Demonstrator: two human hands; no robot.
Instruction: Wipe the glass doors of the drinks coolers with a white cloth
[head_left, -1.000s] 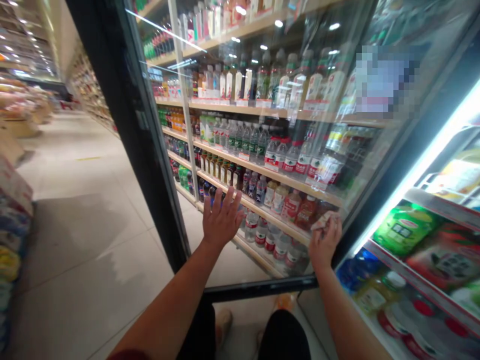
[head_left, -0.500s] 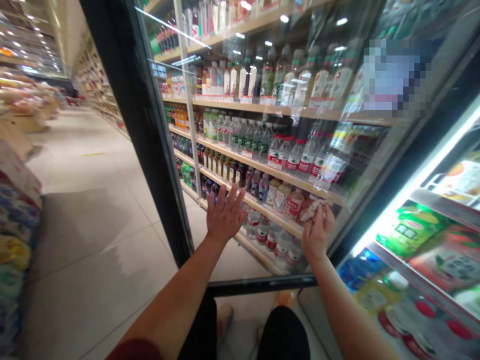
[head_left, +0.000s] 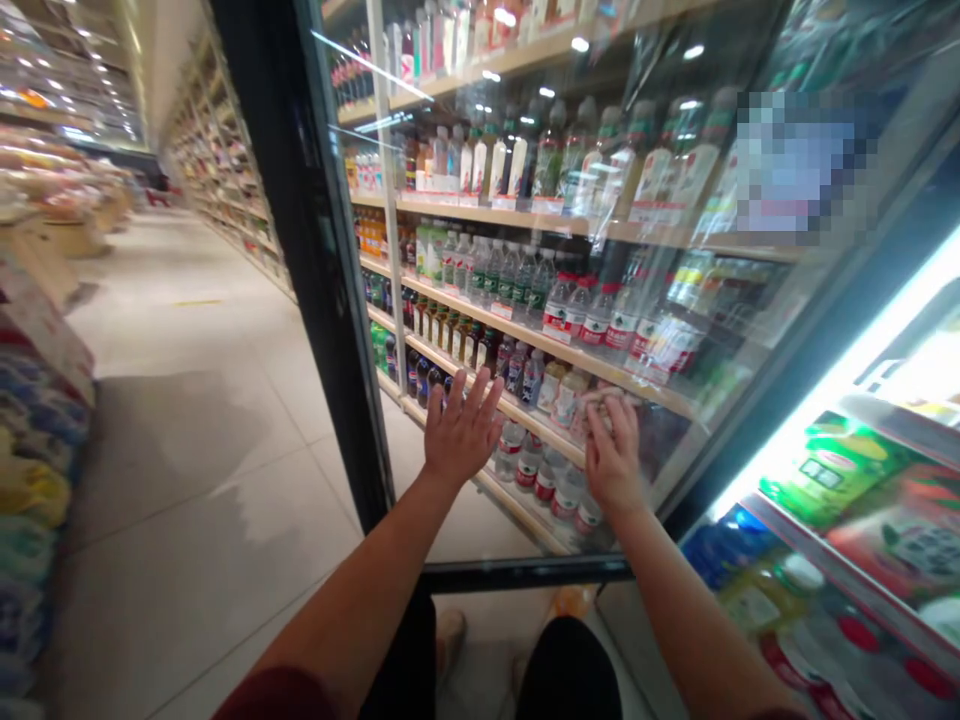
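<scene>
An open glass fridge door (head_left: 525,250) stands in front of me, its black frame on the left and along the bottom. My left hand (head_left: 461,430) lies flat on the glass with fingers spread, holding nothing. My right hand (head_left: 611,450) presses a small crumpled pale cloth (head_left: 600,400) against the lower part of the glass, fingers closed over it. Through the glass I see wooden shelves (head_left: 540,340) of bottled water and drinks.
To the right is the lit fridge interior (head_left: 840,470) with green packets and bottles on shelves. A tiled aisle floor (head_left: 187,420) runs off to the left past stacked goods (head_left: 37,420). My knees and shoes show below the door's bottom edge.
My right hand has slid the cloth leftwards and a little up across the glass, closer to my left hand. My left hand stays flat on the glass.
</scene>
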